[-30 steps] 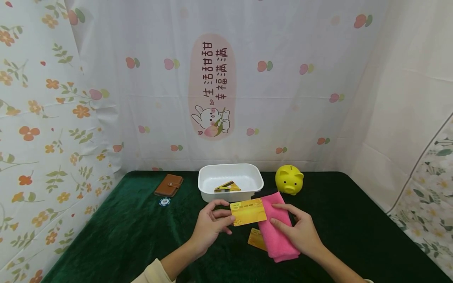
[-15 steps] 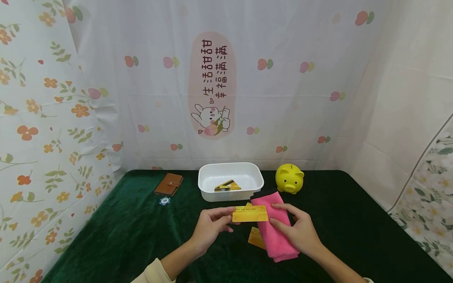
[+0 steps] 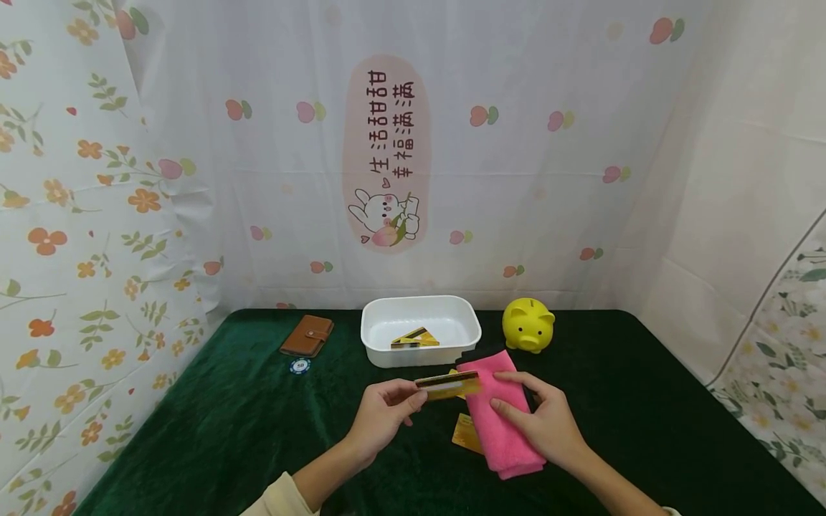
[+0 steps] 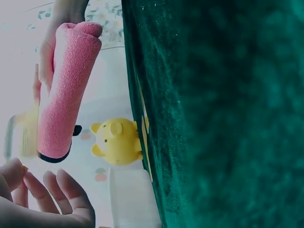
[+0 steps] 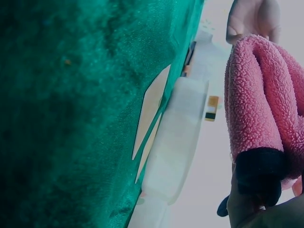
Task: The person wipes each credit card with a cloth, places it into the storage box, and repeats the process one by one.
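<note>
Between thumb and fingers, my left hand (image 3: 382,423) pinches a gold bank card (image 3: 445,388), now tilted so that its dark stripe faces up. The card's right end reaches the edge of a folded pink cloth (image 3: 495,430). My right hand (image 3: 545,417) grips that cloth, fingers on top. Black material (image 5: 260,171) shows at one end of the cloth in the right wrist view. On the green table lies another gold card (image 3: 466,434), partly covered by the cloth in the head view. A further card (image 5: 153,102) lies on the table in the right wrist view.
A white basin (image 3: 377,352) with gold cards (image 3: 416,340) inside stands at the back middle. Right of it sits a yellow piggy bank (image 3: 528,326). At the back left are a brown wallet (image 3: 307,337) and a poker chip (image 3: 300,366). Patterned curtains enclose the table.
My left hand has turned the card over from its gold numbered face to its striped side. The right hand and the cloth have barely shifted.
</note>
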